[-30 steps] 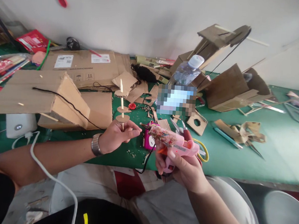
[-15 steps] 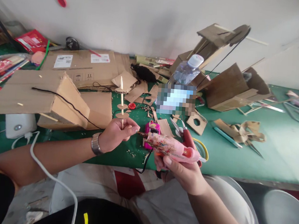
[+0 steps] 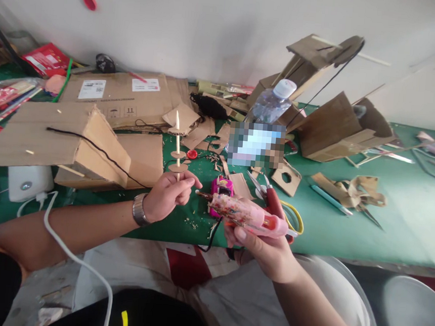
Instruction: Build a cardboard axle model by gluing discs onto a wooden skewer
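My left hand [image 3: 171, 194] is closed around the lower end of a pointed wooden stick [image 3: 178, 142], which stands upright. Several cardboard discs [image 3: 178, 155] are threaded on the stick above my fingers. In my right hand [image 3: 261, 248] is a pink hot glue gun [image 3: 249, 214], crusted with old glue along its barrel. Its nozzle points left, a short gap away from my left fingertips. A pink tape measure [image 3: 222, 186] sits on the table just behind the nozzle, partly covered by the gun. Red-handled scissors [image 3: 273, 201] lie behind the gun.
On the left stands a folded cardboard piece [image 3: 100, 147] with a black cord, beside a white plugged box [image 3: 29, 182]. A plastic bottle [image 3: 270, 104] and cardboard builds [image 3: 342, 131] stand at the back right. A light-blue cutter [image 3: 331, 200] lies near cardboard scraps on the green table [image 3: 389, 239].
The glue gun's nozzle has drawn slightly away from my left fingers, opening a small gap. My left thumb has shifted a little; the stick stays in the same hand.
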Motion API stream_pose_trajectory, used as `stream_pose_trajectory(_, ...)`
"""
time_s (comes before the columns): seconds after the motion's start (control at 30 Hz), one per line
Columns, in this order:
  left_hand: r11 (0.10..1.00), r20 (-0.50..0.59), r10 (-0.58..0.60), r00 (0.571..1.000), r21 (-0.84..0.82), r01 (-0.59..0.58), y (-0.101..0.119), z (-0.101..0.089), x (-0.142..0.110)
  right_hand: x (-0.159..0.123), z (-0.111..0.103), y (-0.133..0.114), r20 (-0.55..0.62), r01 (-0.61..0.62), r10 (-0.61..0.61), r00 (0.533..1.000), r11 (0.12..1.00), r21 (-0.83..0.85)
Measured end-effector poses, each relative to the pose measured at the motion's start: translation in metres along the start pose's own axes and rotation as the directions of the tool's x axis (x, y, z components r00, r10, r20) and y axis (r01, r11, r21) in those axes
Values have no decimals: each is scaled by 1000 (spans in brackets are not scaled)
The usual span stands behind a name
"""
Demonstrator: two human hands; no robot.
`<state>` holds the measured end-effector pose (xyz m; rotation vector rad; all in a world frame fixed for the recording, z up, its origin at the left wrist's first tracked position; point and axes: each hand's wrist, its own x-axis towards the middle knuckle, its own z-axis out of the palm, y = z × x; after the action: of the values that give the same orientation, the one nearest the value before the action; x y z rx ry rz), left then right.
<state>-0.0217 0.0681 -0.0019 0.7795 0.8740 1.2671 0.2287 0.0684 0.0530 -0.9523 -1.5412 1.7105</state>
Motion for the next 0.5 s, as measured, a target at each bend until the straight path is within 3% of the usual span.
stream_pose_trajectory(0.23, 997, 96, 82, 992, 6, -83, -1, -2, -4, 6, 3, -8, 131, 208, -185, 974, 958, -197)
stream_pose_trajectory(0.5, 994, 154, 111, 982, -15, -110, -2, -4, -5, 10, 4, 1, 191, 373, -320, 928, 787, -492)
